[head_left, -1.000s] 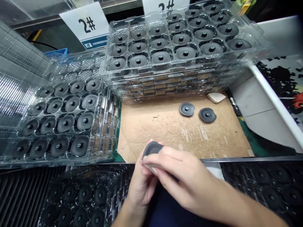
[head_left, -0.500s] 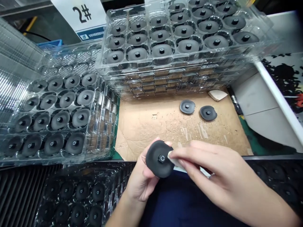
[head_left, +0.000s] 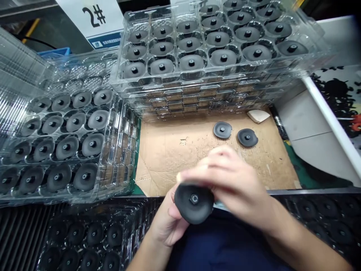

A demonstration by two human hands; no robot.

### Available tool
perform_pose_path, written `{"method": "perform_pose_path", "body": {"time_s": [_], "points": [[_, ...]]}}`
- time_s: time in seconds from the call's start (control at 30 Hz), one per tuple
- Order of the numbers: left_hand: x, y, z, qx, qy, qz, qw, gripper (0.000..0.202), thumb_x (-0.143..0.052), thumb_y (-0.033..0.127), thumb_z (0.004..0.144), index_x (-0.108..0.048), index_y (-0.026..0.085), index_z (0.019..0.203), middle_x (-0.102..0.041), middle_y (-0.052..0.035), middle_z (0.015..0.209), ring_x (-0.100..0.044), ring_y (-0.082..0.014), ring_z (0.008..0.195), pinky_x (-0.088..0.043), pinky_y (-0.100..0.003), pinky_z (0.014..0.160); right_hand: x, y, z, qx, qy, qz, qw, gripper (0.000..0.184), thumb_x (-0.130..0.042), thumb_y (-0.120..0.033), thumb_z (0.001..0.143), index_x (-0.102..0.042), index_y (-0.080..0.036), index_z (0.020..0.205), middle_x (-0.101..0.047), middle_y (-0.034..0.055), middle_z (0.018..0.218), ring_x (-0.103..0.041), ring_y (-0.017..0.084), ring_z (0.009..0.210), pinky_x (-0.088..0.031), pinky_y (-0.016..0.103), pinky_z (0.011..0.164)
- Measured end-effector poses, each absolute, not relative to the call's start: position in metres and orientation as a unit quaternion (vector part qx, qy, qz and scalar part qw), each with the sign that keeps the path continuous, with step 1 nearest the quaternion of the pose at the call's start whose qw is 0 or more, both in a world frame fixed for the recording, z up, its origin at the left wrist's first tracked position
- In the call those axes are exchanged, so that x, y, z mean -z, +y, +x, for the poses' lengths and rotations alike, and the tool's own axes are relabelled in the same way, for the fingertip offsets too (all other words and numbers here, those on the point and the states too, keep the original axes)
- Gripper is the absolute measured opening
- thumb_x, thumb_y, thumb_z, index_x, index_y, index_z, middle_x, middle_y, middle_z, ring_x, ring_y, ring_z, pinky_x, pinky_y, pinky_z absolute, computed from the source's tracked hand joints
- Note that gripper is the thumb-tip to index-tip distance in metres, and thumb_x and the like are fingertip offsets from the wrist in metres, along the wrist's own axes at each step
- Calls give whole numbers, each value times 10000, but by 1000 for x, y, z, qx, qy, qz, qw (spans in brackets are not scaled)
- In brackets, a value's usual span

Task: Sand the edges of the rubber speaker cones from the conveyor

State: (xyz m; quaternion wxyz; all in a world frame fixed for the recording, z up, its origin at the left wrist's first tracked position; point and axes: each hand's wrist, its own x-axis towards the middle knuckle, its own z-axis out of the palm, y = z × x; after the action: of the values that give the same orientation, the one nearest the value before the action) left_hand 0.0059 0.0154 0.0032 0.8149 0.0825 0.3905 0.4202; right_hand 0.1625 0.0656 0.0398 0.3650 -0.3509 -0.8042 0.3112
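Observation:
My left hand (head_left: 170, 222) grips a round black disc (head_left: 194, 212) by its edge, thumb at the left side. The disc's dished face, with a short hollow stem at its centre, is turned toward me. My right hand (head_left: 231, 180) is curled over the disc's upper edge, its fingers blurred. Whatever lies inside its fingers is hidden. Beyond the hands, two similar discs, a left one (head_left: 222, 130) and a right one (head_left: 247, 137), lie stem up on the cardboard (head_left: 163, 150). Near them is a pale wedge-shaped piece (head_left: 258, 115).
Stacked clear trays (head_left: 186, 84) holding black discs stand at the back. Another clear tray stack (head_left: 98, 180) with discs stands at the left. Darker trays of discs (head_left: 93, 233) sit lower left. A white-edged bin (head_left: 332, 116) borders the right, with small black parts beyond.
My right hand has moved left and up, from the disc's right side to over its top edge. The held disc has dropped slightly lower in view.

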Motion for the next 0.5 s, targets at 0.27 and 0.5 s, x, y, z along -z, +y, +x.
{"method": "perform_pose_path", "body": {"time_s": [0.27, 0.5], "points": [[2, 15, -8, -444, 230, 28, 865, 544, -810, 339, 574, -660, 277, 1093, -679, -17, 1181, -667, -236, 1005, -577, -280, 792, 47, 47, 190, -384, -685, -573, 235, 275, -513, -195, 881, -589, -207, 1145, -609, 39, 910, -624, 143, 751, -542, 273, 660], [7, 10, -8, -443, 263, 7, 857, 497, -777, 337, 626, -650, 269, 1102, -675, -38, 1175, -662, -231, 1013, -567, -281, 808, 66, 12, 187, -308, -701, -610, 204, 268, -534, -301, 875, -637, -202, 1102, -547, 110, 1117, -648, 176, 758, -555, 347, 664]]}}
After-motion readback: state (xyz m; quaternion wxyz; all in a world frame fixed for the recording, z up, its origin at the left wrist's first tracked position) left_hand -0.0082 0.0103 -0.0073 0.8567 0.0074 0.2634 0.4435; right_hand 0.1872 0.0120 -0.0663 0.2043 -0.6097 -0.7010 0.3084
